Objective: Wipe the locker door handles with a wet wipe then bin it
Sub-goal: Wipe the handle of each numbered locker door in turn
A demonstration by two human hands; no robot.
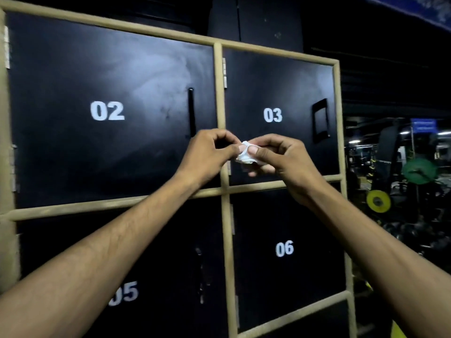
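I pinch the crumpled white wet wipe (244,159) between both thumbs and forefingers, left hand (210,152) and right hand (280,158) with the other fingers curled, in front of the frame post (219,89) near its lower crossing. The handle of door 02 (191,111) rises just above my left hand at that door's right edge. The handle of door 03 (321,120) sits by its right edge, apart from my right hand.

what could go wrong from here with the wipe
1. The wet wipe is a small crumpled wad pinched between the left hand and the right hand; pulling it open could tear or drop it.
2. Used as a wad, it may cover little of the long handle on door 02 or the boxy handle on door 03.
3. The lower doors are dark, so the handle on door 05 could be missed.
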